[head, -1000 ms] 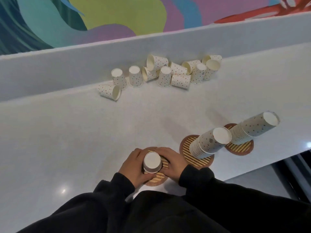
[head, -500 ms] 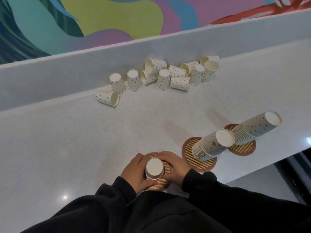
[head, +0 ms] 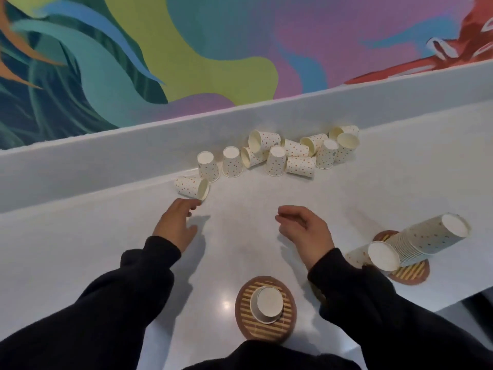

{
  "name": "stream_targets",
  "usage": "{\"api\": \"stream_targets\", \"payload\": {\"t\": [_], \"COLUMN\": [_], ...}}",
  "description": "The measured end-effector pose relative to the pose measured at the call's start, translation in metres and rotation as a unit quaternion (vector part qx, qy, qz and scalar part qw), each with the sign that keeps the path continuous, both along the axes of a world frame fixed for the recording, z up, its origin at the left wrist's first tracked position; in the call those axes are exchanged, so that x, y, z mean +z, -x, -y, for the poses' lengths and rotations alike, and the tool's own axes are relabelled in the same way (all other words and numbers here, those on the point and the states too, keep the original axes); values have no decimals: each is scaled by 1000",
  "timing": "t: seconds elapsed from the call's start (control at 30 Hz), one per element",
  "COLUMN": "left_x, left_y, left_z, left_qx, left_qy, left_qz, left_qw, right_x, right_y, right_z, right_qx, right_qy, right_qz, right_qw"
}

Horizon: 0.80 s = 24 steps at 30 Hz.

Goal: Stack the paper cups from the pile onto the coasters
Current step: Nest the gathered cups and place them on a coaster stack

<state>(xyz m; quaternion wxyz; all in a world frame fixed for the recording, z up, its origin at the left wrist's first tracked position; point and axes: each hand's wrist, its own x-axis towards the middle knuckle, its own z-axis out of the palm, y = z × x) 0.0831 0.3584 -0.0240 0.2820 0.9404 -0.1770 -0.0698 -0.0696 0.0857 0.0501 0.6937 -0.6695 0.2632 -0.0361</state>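
Hovering empty and slack, left hand (head: 174, 225) and right hand (head: 306, 231) near twelve loose cups (head: 276, 160), three stacks (head: 426, 239).

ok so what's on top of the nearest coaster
One upside-down paper cup, base up, stands on the striped coaster. The coaster's middle is covered, and whether more cups nest beneath it cannot be seen.

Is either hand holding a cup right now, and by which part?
Nothing is held. The left hand and right hand are empty; the left is near a tipped paper cup.
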Motion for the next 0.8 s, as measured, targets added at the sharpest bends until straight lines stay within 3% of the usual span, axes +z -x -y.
{"api": "stream_targets", "payload": {"t": [0.13, 0.3, 0.4, 0.53, 0.7, 0.73, 0.8], "left_x": [4, -9, -14, -14, 15, 23, 42], "left_y": [-69, -102, -99, -87, -76, -76, -78], "left_z": [2, 5, 10, 17, 33, 36, 42], "left_qx": [11, 19, 4, -42, -88, -92, -104], "left_qy": [-97, -206, -216, -184, -14, 11, 75], "left_qz": [57, -2, -27, -67, -136, -146, -185], "left_qw": [994, 978, 976, 980, 987, 985, 974], "right_x": [32, 42, 31, 11, -9, -14, -22], "right_y": [-60, -123, -147, -147, -133, -132, -133], "right_z": [-27, -44, -47, -55, -67, -68, -65], "right_qx": [-47, -7, 19, 127, 272, 269, 212], "right_qy": [-149, -135, -45, 124, 373, 399, 404], "right_qz": [-51, -82, -115, -111, -47, -42, -40], "right_qw": [986, 987, 992, 978, 886, 876, 889]}}
